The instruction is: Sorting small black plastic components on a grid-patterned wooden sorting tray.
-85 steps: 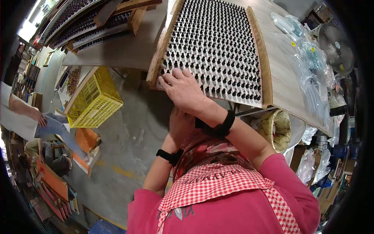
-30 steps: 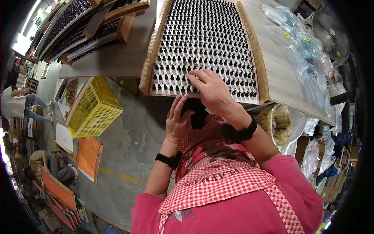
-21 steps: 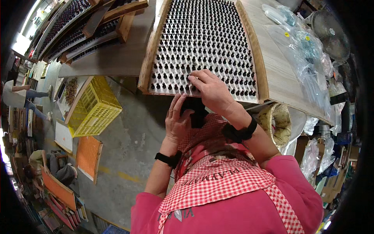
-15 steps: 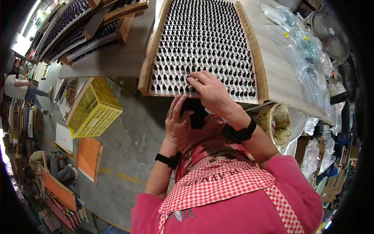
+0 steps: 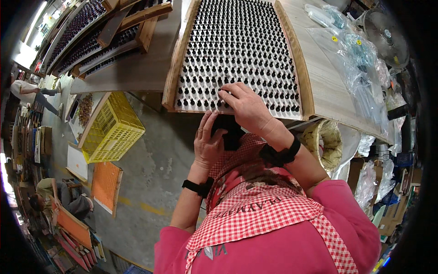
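Observation:
A white tray (image 5: 182,102) with wooden side rails holds rows of small black round-headed pieces (image 5: 237,50) standing upright. Over its nearest rows is my right hand (image 5: 250,106), thumb and fingertips drawn together among the pieces. Whatever sits between those fingertips is hidden. My left hand (image 5: 209,144) rests its fingertips against the tray's near edge, with the fingers stretched and the thumb apart; nothing shows in it.
More wooden-framed trays (image 5: 98,34) with dark pieces are stacked on the table at left. A yellow crate (image 5: 114,130) stands below. Plastic bags (image 5: 360,64) and a fan (image 5: 388,39) are at right, above a lined bin (image 5: 325,144). Two people work at far left.
Both my hands stay almost in place at the tray's near edge. At far left, the walking person has shifted stance and the seated person's orange board has moved slightly.

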`<control>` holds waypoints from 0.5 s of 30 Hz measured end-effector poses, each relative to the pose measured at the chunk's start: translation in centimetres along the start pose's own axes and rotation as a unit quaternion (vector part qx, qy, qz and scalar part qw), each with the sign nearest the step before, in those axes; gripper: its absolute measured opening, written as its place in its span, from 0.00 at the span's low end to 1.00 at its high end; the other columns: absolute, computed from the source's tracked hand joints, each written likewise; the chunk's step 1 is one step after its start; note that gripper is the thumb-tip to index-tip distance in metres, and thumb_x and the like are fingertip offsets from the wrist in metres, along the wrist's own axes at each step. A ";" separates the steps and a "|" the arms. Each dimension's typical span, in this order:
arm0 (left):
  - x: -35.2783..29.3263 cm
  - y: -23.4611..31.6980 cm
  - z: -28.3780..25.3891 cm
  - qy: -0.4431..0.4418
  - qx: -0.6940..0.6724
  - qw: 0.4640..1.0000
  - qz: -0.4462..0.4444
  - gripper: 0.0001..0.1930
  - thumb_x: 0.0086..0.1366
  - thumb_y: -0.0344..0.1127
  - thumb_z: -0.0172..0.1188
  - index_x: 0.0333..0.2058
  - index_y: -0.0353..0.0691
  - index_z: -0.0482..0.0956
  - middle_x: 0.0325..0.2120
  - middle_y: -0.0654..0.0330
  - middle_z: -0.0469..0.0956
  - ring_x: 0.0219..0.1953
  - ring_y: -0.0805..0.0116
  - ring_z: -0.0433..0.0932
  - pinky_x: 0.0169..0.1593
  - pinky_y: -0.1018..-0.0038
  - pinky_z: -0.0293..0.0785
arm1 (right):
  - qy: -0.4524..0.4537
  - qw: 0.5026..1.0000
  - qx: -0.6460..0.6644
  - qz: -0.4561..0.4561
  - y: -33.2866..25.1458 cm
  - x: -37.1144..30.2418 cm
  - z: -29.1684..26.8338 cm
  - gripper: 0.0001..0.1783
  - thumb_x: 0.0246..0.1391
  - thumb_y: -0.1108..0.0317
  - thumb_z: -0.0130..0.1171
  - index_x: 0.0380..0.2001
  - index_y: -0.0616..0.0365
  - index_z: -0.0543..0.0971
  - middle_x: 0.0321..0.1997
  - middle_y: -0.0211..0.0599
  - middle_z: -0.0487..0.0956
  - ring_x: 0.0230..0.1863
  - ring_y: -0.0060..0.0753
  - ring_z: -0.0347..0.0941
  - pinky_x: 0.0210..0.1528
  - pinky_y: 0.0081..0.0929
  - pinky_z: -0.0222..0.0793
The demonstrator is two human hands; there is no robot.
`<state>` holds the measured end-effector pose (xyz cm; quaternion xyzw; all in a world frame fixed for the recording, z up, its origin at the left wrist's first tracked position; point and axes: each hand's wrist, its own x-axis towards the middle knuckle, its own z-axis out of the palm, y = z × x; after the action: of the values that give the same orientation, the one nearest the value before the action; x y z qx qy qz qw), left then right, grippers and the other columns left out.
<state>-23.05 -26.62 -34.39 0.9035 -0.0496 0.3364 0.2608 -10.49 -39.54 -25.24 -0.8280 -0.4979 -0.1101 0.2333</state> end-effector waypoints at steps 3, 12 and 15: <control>0.0 -0.1 0.0 0.004 0.003 1.000 0.005 0.08 0.51 0.25 0.57 0.28 0.47 0.80 0.60 0.59 0.65 0.64 0.54 0.62 0.62 0.63 0.65 | -0.002 1.000 0.008 0.003 0.0 0.0 0.0 0.22 0.45 0.75 0.56 0.48 0.60 0.75 0.52 0.41 0.73 0.54 0.45 0.69 0.55 0.36 0.68; 0.1 0.3 0.1 0.006 0.004 1.000 0.003 0.08 0.50 0.25 0.58 0.28 0.48 0.80 0.59 0.60 0.66 0.63 0.54 0.63 0.61 0.63 0.67 | 0.012 0.999 0.030 0.005 0.4 -0.2 -1.0 0.24 0.46 0.73 0.55 0.50 0.60 0.74 0.52 0.43 0.74 0.54 0.46 0.69 0.58 0.36 0.65; 0.0 0.1 0.0 0.010 0.002 1.000 0.003 0.09 0.49 0.24 0.58 0.28 0.48 0.80 0.59 0.59 0.66 0.63 0.54 0.63 0.60 0.63 0.67 | 0.029 0.999 0.035 0.014 0.6 -0.3 -2.7 0.26 0.44 0.76 0.55 0.52 0.60 0.73 0.53 0.44 0.74 0.54 0.47 0.69 0.58 0.37 0.64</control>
<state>-23.02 -26.74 -34.34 0.9006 -0.0493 0.3462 0.2582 -10.00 -41.38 -23.19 -0.8227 -0.4827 -0.1130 0.2783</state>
